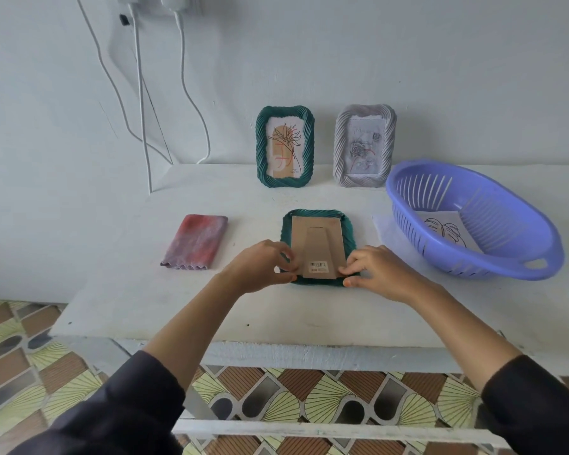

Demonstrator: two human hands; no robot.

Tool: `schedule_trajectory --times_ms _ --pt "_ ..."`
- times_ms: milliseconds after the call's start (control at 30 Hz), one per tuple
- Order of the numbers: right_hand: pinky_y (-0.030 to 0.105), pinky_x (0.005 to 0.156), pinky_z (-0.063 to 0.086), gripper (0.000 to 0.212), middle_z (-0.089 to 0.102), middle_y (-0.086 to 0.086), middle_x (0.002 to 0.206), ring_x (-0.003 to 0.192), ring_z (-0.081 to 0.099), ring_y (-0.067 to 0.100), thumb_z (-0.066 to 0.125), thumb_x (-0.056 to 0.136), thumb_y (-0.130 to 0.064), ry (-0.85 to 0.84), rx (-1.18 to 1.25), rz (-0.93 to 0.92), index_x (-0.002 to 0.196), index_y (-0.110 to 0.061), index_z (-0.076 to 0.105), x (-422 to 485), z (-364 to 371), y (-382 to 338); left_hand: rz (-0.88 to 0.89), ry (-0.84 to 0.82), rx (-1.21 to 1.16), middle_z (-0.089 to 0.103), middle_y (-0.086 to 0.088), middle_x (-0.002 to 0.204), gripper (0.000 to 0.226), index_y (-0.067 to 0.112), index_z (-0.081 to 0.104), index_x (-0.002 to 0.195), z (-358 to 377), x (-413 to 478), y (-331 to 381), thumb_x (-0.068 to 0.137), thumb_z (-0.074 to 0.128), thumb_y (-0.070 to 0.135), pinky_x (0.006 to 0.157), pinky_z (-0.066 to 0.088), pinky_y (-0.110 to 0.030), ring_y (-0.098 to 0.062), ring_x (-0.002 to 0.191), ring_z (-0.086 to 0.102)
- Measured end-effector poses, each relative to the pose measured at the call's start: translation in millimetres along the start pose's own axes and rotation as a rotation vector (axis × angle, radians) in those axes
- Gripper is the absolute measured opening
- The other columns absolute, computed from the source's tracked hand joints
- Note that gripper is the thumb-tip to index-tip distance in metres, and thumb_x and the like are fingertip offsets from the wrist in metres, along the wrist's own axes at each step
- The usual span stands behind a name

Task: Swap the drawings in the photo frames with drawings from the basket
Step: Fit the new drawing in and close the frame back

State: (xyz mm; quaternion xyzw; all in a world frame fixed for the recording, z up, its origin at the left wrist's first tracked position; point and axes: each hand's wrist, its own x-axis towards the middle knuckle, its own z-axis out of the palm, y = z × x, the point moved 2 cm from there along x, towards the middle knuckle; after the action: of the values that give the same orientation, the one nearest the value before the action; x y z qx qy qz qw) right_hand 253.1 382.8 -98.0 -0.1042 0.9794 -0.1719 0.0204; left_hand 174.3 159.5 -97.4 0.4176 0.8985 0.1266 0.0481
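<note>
A green photo frame (317,214) lies face down on the white table, its brown cardboard back (317,244) with a barcode sticker facing up. My left hand (263,266) pinches the back's near left corner. My right hand (375,270) holds the near right corner, fingertips on the cardboard and the frame's edge. A second green frame (284,146) with a flower drawing and a grey frame (363,146) with a rose drawing stand upright against the wall. At the right, a purple basket (536,244) holds a leaf drawing (445,229).
A folded red and purple cloth (196,241) lies on the table at the left. White cables (140,93) hang down the wall at the back left. The table's front edge (276,339) is close to me, with patterned floor below.
</note>
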Motion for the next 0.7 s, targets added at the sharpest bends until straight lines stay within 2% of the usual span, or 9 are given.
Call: schedule_trajectory --times_ms 133,267,367,467,533,633,700 --pt "0.029 0.087 0.042 0.029 0.063 -0.006 0.096 0.095 0.053 0.014 0.07 0.079 -0.029 -0.002 0.12 0.044 0.106 -0.019 0.071 1.9 -0.9 3.9 0.014 0.036 0.037 0.059 0.011 0.119 0.022 0.032 0.071 0.102 2.7 -1.4 -0.7 0.087 0.056 0.041 0.072 0.043 -0.027 -0.012 0.104 0.053" --pt "0.028 0.083 0.041 0.025 0.06 -0.011 0.091 0.093 0.054 0.014 0.07 0.079 -0.027 -0.019 0.123 0.035 0.103 -0.019 0.072 4.1 -1.3 3.4 0.035 0.046 0.089 0.058 0.011 0.12 0.023 0.034 0.069 0.102 3.9 -2.0 -1.1 0.089 0.052 0.043 0.068 0.034 -0.024 -0.013 0.108 0.051" --pt "0.029 0.084 0.042 0.025 0.065 -0.007 0.095 0.092 0.054 0.014 0.071 0.079 -0.027 -0.02 0.11 0.031 0.103 -0.019 0.072 4.8 -3.0 2.1 0.04 0.035 0.097 0.057 0.011 0.121 0.024 0.034 0.069 0.102 4.5 -2.5 -1.0 0.089 0.051 0.043 0.068 0.036 -0.025 -0.013 0.108 0.051" --pt "0.025 0.081 0.037 0.023 0.067 -0.005 0.097 0.09 0.054 0.011 0.07 0.08 -0.027 -0.002 0.088 0.015 0.101 -0.019 0.073 5.3 -4.2 0.8 0.051 0.027 0.097 0.056 0.011 0.122 0.024 0.033 0.069 0.102 3.9 -1.8 -1.1 0.089 0.051 0.043 0.068 0.04 -0.027 -0.013 0.106 0.052" --pt "0.024 0.082 0.034 0.023 0.067 -0.006 0.099 0.091 0.054 0.009 0.069 0.08 -0.028 0.009 0.063 0.005 0.102 -0.019 0.072 5.1 -4.5 -0.6 0.049 0.046 0.061 0.057 0.01 0.119 0.023 0.031 0.07 0.101 3.5 -2.3 -1.5 0.087 0.055 0.042 0.07 0.043 -0.027 -0.012 0.101 0.054" --pt "0.029 0.088 0.037 0.025 0.069 -0.007 0.1 0.093 0.054 0.01 0.069 0.08 -0.029 0.054 0.028 0.005 0.104 -0.02 0.072 3.0 -5.0 -2.9 0.03 0.134 -0.091 0.063 0.009 0.104 0.018 0.027 0.073 0.096 2.2 -6.1 -2.0 0.081 0.066 0.036 0.071 0.048 -0.028 -0.009 0.085 0.058" --pt "0.027 0.083 0.037 0.024 0.071 -0.006 0.095 0.086 0.053 0.008 0.071 0.078 -0.028 0.135 0.045 0.022 0.099 -0.019 0.073 -0.8 -4.7 -3.2 0.041 0.162 -0.144 0.064 0.01 0.097 0.013 0.028 0.074 0.09 2.2 -8.4 -1.4 0.079 0.07 0.033 0.07 0.048 -0.027 -0.006 0.078 0.059"
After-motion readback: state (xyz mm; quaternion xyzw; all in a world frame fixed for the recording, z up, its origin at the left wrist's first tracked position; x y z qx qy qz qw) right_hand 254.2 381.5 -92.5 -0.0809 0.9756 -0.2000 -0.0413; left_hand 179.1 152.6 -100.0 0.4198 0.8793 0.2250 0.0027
